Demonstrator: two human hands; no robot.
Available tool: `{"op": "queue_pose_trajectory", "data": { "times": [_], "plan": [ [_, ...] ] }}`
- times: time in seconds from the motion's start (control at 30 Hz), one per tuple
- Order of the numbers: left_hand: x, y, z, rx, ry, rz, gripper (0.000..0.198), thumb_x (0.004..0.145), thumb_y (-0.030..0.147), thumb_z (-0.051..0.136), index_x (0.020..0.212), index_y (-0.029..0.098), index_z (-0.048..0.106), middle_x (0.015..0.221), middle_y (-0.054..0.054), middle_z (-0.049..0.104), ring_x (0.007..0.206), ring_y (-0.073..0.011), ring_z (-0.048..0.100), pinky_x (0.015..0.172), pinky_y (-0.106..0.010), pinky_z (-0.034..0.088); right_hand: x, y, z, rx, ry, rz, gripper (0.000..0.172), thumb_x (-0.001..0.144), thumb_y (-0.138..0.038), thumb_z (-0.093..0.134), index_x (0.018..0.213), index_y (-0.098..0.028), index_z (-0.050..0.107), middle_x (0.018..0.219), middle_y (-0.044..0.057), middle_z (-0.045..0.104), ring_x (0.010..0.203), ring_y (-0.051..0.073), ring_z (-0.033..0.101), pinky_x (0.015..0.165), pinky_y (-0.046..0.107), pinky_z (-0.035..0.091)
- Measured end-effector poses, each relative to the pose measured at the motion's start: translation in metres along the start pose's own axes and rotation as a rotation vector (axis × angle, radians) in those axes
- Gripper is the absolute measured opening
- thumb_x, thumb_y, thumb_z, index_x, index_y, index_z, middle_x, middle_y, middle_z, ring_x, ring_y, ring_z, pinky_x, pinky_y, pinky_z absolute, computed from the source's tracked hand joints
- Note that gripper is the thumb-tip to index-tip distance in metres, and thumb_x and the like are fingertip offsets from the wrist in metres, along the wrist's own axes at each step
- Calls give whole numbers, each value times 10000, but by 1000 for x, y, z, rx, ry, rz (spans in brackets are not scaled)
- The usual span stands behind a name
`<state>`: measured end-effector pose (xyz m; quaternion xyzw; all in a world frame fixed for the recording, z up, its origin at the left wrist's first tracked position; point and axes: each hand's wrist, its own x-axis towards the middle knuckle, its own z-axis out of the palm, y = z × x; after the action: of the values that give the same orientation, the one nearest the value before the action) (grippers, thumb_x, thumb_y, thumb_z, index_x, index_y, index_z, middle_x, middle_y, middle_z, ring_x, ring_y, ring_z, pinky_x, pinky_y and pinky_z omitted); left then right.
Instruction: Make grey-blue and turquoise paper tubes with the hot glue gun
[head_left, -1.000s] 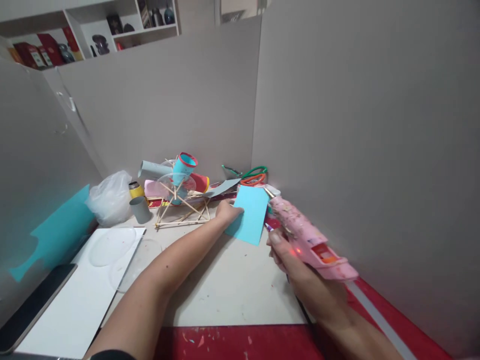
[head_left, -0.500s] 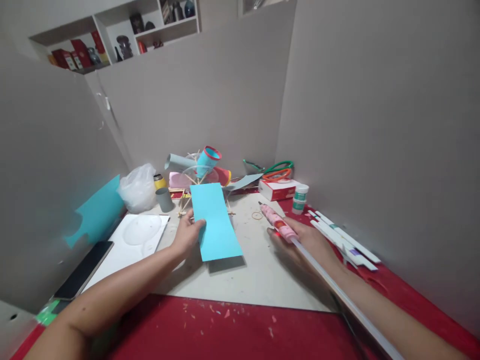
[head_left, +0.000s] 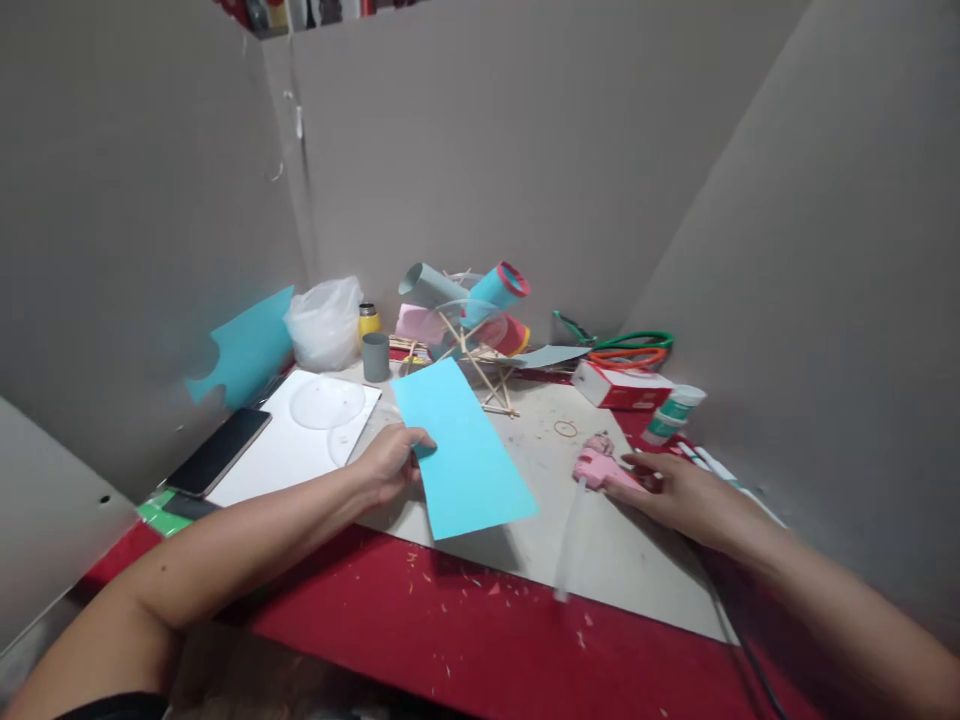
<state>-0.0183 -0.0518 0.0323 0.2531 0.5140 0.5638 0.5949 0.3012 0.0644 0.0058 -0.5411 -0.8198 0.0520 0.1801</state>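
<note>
My left hand (head_left: pixel 390 462) pinches the left edge of a light blue paper sheet (head_left: pixel 465 450) and holds it slightly above the grey work board (head_left: pixel 600 545). To the right, my right hand (head_left: pixel 679 490) rests on the pink glue gun (head_left: pixel 600 468), which lies on the board; the fingers curl over its body. A clear glue stick (head_left: pixel 568 540) sticks out of the gun toward me. Behind the sheet stands a model of wooden sticks and coloured paper cups (head_left: pixel 469 325).
A white board with clear plastic discs (head_left: pixel 300 440) and a black phone (head_left: pixel 219 450) lie to the left. A plastic bag (head_left: pixel 324 322), a grey cup (head_left: pixel 375 356), a red-white box (head_left: pixel 619 385), a glue bottle (head_left: pixel 671 412) and scissors (head_left: pixel 622 350) stand at the back. Grey cardboard walls enclose the desk.
The blue sheet came from the back right to the middle of the board in my left hand. My right hand lowered the glue gun onto the board. The view tilted down and left.
</note>
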Motion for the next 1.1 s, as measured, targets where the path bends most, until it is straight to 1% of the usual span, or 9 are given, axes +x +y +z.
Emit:
{"op": "queue_pose_trajectory", "data": {
  "times": [0.1, 0.17, 0.27, 0.37, 0.57, 0.67, 0.83, 0.97, 1.1],
  "plan": [
    [-3, -9, 3, -37, -23, -29, 205, 536, 95, 573, 737, 137, 582, 594, 17, 563, 463, -83, 459, 400, -181, 350, -16, -22, -9, 13, 174, -226, 489, 858, -497, 564, 1221, -175, 624, 1115, 196, 678, 953, 343, 668, 726, 413, 509],
    [-4, -14, 7, -51, -52, -45, 208, 532, 98, 570, 737, 130, 591, 594, 11, 562, 460, -84, 452, 408, -188, 358, -30, -45, -10, 167, 253, -551, 544, 894, -400, 545, 1403, -233, 450, 1283, 163, 592, 1129, 320, 600, 884, 429, 491],
    [-7, -21, 13, -59, -97, -51, 223, 521, 105, 577, 742, 129, 598, 608, 4, 571, 477, -94, 472, 431, -201, 382, -45, -76, -6, 251, 220, -848, 483, 909, -230, 524, 1383, -309, 475, 1329, 111, 577, 1144, 263, 590, 897, 398, 498],
    [-10, -25, 13, -47, -140, -45, 257, 511, 108, 601, 766, 133, 609, 645, -7, 603, 511, -112, 513, 475, -220, 416, -52, -92, -5, 313, 176, -954, 394, 900, -141, 482, 1218, -335, 612, 1140, 61, 706, 980, 232, 644, 845, 404, 507],
    [-7, -24, 4, -3, -186, 37, 243, 629, 224, 726, 850, 146, 660, 703, -3, 634, 586, -109, 552, 590, -227, 451, -58, -105, -11, 635, -40, -777, 260, 918, -161, 500, 1025, -298, 693, 942, 32, 742, 905, 201, 643, 806, 348, 524],
    [-11, -23, 4, 101, -225, 122, 226, 682, 297, 743, 838, 142, 691, 686, 3, 629, 556, -90, 520, 570, -211, 427, -59, -108, -12, 809, -239, -487, 191, 924, -310, 546, 874, -249, 719, 854, 36, 706, 817, 194, 633, 739, 315, 512],
    [-26, -21, 6, 426, -234, 403, 213, 774, 353, 661, 888, 179, 709, 785, -21, 658, 666, -144, 578, 627, -246, 464, -51, -104, -5, 1111, -519, -30, 405, 815, -559, 628, 667, -182, 621, 587, -23, 543, 548, 123, 483, 537, 243, 397],
    [-31, -21, 6, 636, -191, 522, 108, 796, 244, 626, 871, 204, 693, 814, -27, 682, 716, -163, 623, 656, -246, 493, -49, -100, 4, 1256, -593, 78, 468, 815, -609, 595, 635, -181, 542, 533, -44, 486, 507, 96, 421, 521, 220, 347],
    [-31, -23, 3, 829, -255, 738, 243, 824, 124, 568, 1020, 234, 660, 1048, -63, 725, 919, -205, 687, 788, -292, 542, -49, -98, 6, 1339, -705, 115, 462, 777, -608, 633, 650, -173, 543, 536, -44, 488, 493, 84, 421, 481, 197, 302]
  ]
}}
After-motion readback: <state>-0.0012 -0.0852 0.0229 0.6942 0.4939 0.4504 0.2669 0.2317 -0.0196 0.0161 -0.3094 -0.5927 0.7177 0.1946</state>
